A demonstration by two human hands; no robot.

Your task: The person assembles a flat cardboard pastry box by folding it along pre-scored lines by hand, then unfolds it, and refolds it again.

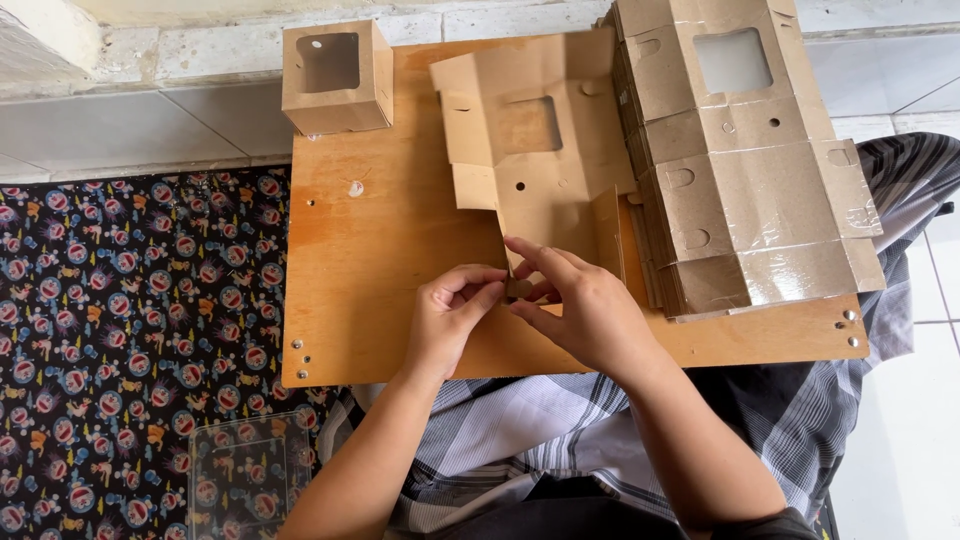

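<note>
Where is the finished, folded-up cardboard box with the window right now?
The small brown cardboard box stands at the wooden board's far-left corner, apart from the unfolded cardboard blank to its right.

Flat box blank (535,140): matt brown cardboard. Stack of blanks (740,160): cardboard, glossy clear film windows. Tabletop (370,270): smooth varnished plywood. Floor mat (120,340): printed cloth.

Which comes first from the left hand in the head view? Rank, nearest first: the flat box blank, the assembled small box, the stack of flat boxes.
From the left hand:
1. Flat box blank, touching its fingers.
2. Stack of flat boxes, on the right.
3. Assembled small box, at the board's far left corner.
</note>
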